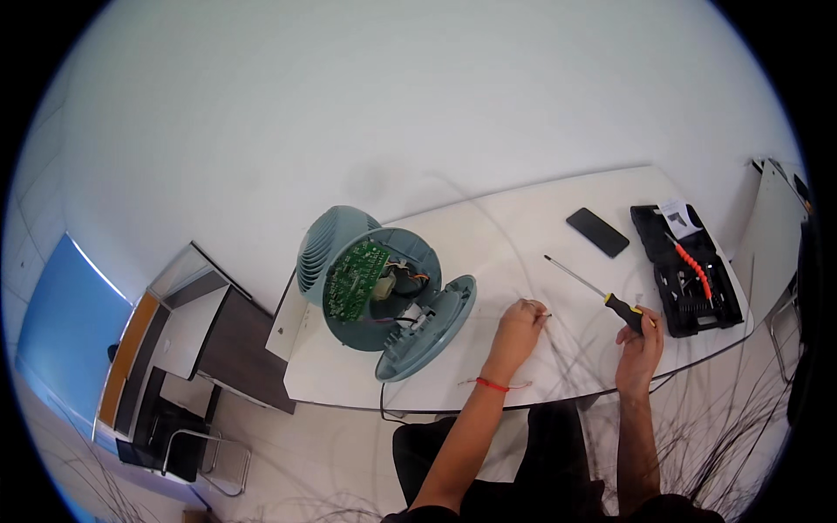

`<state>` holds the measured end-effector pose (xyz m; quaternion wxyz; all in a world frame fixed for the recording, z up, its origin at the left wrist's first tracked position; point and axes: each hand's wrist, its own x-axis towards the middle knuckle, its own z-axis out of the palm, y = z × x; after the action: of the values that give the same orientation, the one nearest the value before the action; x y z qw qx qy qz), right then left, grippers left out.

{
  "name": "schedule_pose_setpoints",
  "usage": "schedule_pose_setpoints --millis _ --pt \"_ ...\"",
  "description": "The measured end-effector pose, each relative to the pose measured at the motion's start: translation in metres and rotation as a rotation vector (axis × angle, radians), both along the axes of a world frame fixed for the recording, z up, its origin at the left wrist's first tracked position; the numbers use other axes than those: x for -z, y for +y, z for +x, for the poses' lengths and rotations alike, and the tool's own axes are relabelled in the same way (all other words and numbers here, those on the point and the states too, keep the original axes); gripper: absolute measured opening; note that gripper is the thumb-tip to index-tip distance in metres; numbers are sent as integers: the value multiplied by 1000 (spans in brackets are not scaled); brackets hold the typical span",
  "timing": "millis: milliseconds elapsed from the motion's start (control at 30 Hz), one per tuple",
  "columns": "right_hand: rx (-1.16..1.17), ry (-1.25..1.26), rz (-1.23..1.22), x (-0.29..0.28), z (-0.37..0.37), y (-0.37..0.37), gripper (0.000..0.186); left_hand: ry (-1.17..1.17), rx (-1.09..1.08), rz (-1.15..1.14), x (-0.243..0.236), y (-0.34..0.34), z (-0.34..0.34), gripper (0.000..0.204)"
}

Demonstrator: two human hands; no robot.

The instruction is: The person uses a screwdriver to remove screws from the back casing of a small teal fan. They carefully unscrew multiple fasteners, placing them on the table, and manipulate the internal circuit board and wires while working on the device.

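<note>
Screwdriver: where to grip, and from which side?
Probably by the thick black-and-yellow screwdriver handle, from the near right, where the right hand has it. The handle's butt points that way; the slim shaft points to the upper left, away from the person.

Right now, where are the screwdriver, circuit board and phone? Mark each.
Screwdriver (622, 310): head view, on its dark handle.
Circuit board (357, 281): head view, middle of its green face.
Phone (598, 233): head view, centre of its dark upper face.
</note>
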<state>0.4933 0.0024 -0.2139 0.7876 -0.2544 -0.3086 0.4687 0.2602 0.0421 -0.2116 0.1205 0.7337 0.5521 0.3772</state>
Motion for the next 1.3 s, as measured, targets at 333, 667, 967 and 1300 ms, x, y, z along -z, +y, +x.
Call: schedule_pose_setpoints --millis 333,667,967,1300 --pt "13 -145 -60 7 2 -2 20 -1320 123 -205 7 15 -22 19" --pt "-71 -88 -48 10 7 -2 19 -1702 398 -311 5 12 -32 28" --pt "-75 40 -2 8 10 -7 26 -1741 595 -338 3 6 -34 29" --pt "-104 17 55 9 11 -8 24 -1725 740 -356 7 6 -35 26"
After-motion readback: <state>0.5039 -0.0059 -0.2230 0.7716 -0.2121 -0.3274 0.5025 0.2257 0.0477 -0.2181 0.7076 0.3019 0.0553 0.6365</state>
